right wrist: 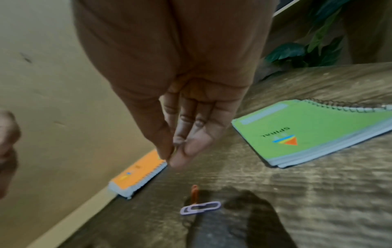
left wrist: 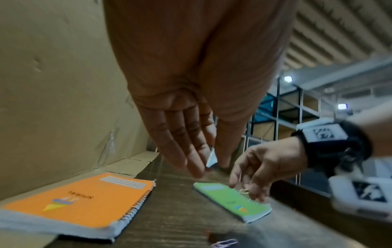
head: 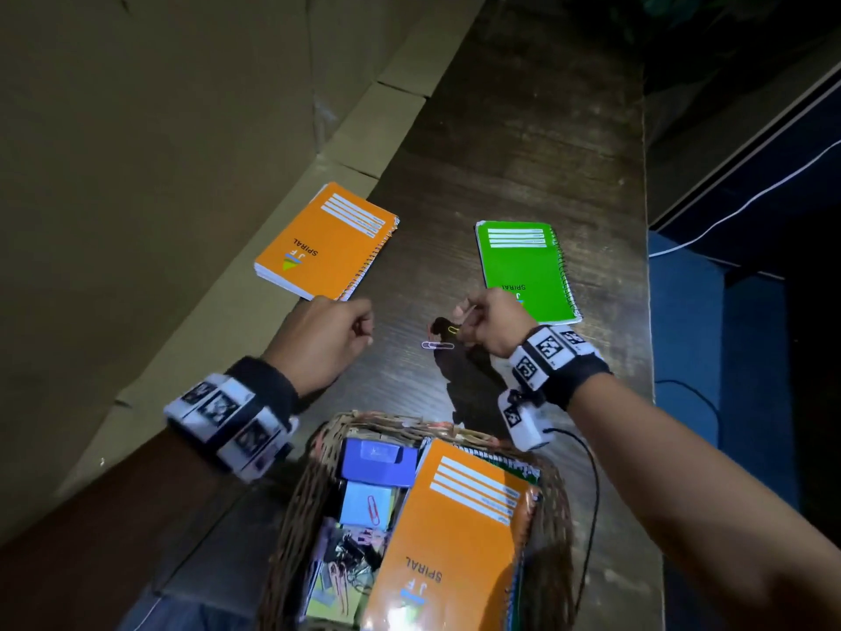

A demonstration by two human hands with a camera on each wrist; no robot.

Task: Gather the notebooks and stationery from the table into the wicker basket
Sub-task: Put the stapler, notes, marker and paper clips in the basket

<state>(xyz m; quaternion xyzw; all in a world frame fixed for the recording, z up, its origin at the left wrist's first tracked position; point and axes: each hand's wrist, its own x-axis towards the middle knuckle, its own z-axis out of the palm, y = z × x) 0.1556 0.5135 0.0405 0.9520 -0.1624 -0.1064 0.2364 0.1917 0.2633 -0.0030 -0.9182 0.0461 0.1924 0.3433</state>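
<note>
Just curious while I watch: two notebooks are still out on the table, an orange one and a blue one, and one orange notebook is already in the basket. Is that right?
Not quite. The second notebook on the table is green, not blue, as the head view shows. The rest holds: the orange notebook lies on the table, and another orange one is in the basket.

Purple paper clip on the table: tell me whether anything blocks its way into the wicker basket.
Nothing visible does. The purple paper clip lies on bare table beyond the wicker basket, whose top is open. The right hand, pinching a yellow paper clip, hovers beside it.
</note>
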